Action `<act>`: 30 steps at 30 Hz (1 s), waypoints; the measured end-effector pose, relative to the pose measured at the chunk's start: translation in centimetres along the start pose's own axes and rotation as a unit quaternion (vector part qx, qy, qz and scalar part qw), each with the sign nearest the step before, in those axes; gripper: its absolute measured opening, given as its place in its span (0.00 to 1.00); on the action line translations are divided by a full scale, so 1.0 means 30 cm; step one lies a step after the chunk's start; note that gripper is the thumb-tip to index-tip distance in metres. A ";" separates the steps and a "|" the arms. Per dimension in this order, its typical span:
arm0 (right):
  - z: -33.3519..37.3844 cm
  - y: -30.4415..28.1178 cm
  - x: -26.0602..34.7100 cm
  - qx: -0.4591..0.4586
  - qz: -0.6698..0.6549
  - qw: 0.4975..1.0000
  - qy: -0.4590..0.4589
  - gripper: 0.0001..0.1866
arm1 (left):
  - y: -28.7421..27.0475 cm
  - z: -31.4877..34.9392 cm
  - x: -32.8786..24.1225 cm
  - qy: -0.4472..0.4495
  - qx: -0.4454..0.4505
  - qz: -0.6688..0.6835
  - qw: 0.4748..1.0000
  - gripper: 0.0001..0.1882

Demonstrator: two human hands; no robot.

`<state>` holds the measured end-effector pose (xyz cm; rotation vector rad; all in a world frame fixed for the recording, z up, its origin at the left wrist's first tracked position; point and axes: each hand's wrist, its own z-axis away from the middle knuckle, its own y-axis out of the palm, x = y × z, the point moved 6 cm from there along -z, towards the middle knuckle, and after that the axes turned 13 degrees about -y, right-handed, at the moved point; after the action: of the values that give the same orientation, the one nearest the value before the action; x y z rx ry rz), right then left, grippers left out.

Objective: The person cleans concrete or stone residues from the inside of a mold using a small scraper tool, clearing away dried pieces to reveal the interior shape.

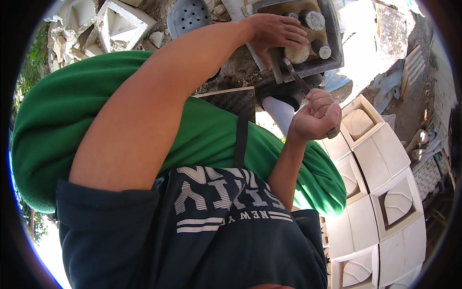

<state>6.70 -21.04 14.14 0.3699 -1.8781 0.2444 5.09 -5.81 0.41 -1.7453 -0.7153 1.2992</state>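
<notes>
With the right hand, clenching the rear part of a narrow flat tool, and slanting the blade across the near edge of a dark grey box, tip beside a pale round plug. With the left hand, reaching palm down across the left edge of the box, fingers loosely extended over the plug, apparently steadying rather than gripping; not showing clearly enough to tell any pressure. Inside the box, also carrying a thick pale-topped cylinder toward the far edge and a thinner cylinder by the near right corner.

As for the tool, looking stiff, thin and probably light, likely sitting firmly in a closed fist well back from the blade. As for the box, looking rigid and thick-walled, probably weighing a good deal with such contents; calling for a hold under two opposite edges, not by the cylinders. As for the plug, looking dry, hard and rough, not slippery, yet possibly chipping at the rim under prying; favouring a wide hold around the side over pinching one edge.
</notes>
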 end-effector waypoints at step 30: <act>-0.038 -0.025 -0.039 -0.079 0.039 0.991 0.097 0.20 | -0.051 -0.001 0.009 0.000 -0.091 -0.029 0.995 0.42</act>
<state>8.34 -21.18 13.40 0.1593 -1.7090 0.1755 5.25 -4.82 1.60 -1.8541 -0.9014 1.2257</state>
